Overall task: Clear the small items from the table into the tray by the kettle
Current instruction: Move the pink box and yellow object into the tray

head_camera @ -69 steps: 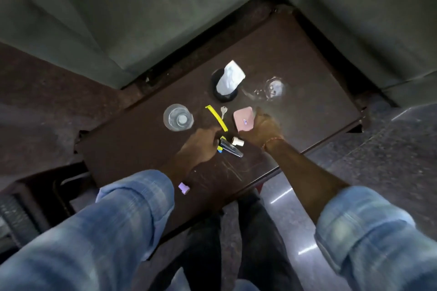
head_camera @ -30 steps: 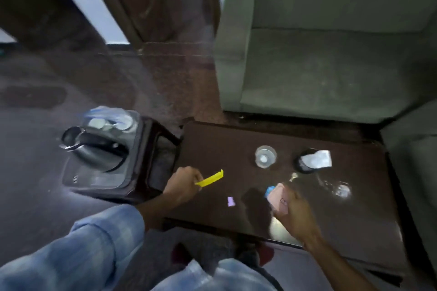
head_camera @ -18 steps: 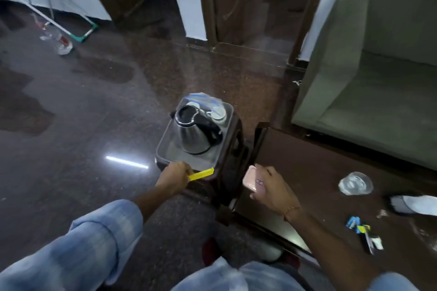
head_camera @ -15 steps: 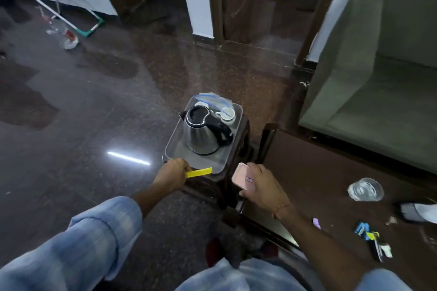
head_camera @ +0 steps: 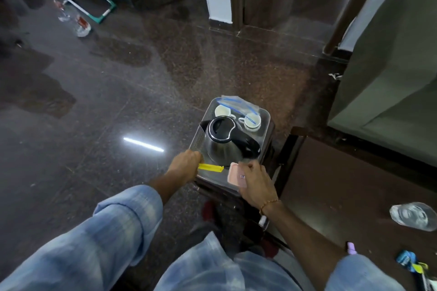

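While both hands hover at the near edge of the tray (head_camera: 266,125), each has its fingers closed on one item: the left hand (head_camera: 185,165) pinches one end of the yellow strip (head_camera: 211,168), and the right hand (head_camera: 254,182) grips the pink case (head_camera: 234,176) by its right side. The strip's long axis runs left to right along the tray's near edge, its free end pointing toward the case and stopping just short of it; whether either item already touches the tray floor cannot be told. Both sit in front of the kettle (head_camera: 225,142), which fills the tray's middle, with two cups (head_camera: 251,120) at its far edge, so the only bare floor is the narrow band nearest the person. The release looks to turn on that band: the strip lies along it and should drop flat, while the case, at the near right corner, partly overhangs the rim and probably needs to move toward the kettle first. More small items (head_camera: 411,261) and a purple piece (head_camera: 351,248) remain on the table (head_camera: 331,184), so the task is early.
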{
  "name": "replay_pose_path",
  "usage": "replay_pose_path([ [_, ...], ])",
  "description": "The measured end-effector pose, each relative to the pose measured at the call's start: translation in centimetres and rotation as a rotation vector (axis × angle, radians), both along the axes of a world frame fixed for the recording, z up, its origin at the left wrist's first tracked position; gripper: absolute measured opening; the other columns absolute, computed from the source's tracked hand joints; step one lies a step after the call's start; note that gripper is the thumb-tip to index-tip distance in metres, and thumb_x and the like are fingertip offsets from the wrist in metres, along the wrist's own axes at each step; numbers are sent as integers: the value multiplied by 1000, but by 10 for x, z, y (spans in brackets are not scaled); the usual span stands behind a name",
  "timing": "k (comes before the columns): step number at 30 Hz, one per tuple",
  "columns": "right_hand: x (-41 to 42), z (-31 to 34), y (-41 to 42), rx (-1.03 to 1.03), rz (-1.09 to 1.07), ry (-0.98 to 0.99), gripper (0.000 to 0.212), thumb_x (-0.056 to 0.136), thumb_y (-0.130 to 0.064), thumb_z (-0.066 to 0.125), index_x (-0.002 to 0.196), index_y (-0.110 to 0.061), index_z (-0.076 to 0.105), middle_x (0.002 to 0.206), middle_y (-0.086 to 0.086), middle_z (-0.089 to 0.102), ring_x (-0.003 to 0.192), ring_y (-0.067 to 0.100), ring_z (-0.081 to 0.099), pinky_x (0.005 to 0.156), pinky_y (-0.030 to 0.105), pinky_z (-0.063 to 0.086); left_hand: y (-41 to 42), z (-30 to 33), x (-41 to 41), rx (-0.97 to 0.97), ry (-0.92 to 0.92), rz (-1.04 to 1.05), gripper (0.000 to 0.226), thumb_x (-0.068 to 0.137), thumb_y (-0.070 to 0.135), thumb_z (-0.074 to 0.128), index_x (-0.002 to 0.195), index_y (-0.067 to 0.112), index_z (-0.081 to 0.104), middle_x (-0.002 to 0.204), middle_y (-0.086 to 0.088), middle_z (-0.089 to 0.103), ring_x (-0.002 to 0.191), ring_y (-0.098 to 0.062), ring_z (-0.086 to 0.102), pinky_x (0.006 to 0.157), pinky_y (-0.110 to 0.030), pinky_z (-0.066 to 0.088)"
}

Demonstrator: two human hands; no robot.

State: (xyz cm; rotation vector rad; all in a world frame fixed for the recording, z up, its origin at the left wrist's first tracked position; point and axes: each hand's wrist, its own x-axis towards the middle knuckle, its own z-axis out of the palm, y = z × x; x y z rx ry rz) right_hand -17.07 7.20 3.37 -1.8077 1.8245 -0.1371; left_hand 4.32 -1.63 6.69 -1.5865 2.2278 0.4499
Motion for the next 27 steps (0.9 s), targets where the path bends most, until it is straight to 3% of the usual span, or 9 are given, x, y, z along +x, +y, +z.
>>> replay_pose_path([
  [6, 27, -29, -35, 186, -159, -4, 62, 72, -18, 66, 131, -17, 47, 125, 9, 46, 108, 33, 51, 89, 39, 48, -49, -52, 6, 103, -132, -208, 34, 87, 9, 60, 118, 23, 65, 117, -7, 65, 113, -27, 61, 88, -38, 52],
  [11, 49, -57, -52, 230, -1, 231, 52, 79, -9, 57, 130, -16, 49, 126, 10, 51, 110, 33, 51, 94, 41, 44, -70, -91, 20, 211, -136, -347, 33, 92, 7, 54, 124, 16, 59, 124, -9, 60, 122, -26, 53, 93, -38, 51],
  [14, 56, -69, -60, 272, 33, 316, 47, 86, -1, 46, 133, -10, 46, 129, 12, 51, 112, 34, 52, 96, 42, 45, -75, -107, 27, 232, -144, -388, 32, 93, 4, 49, 122, 13, 59, 121, -8, 62, 121, -25, 54, 91, -38, 54],
  [20, 61, -89, -66, 372, 45, 407, 48, 88, 1, 47, 135, -3, 41, 129, 16, 50, 119, 34, 49, 96, 44, 50, -87, -125, 25, 196, -158, -452, 28, 94, 5, 48, 116, 12, 63, 116, -8, 65, 115, -26, 58, 82, -38, 55],
  [23, 58, -96, -65, 395, 36, 410, 50, 88, -5, 52, 137, -4, 40, 131, 15, 51, 120, 34, 49, 94, 43, 51, -93, -130, 20, 179, -165, -501, 27, 95, 5, 46, 115, 11, 63, 116, -9, 66, 111, -27, 61, 81, -38, 54],
  [27, 46, -95, -66, 443, 50, 350, 70, 77, -32, 74, 135, -11, 41, 132, 11, 47, 120, 31, 47, 93, 42, 50, -92, -132, 20, 178, -194, -568, 25, 95, 4, 49, 116, 9, 60, 116, -10, 65, 110, -28, 61, 80, -37, 54],
])
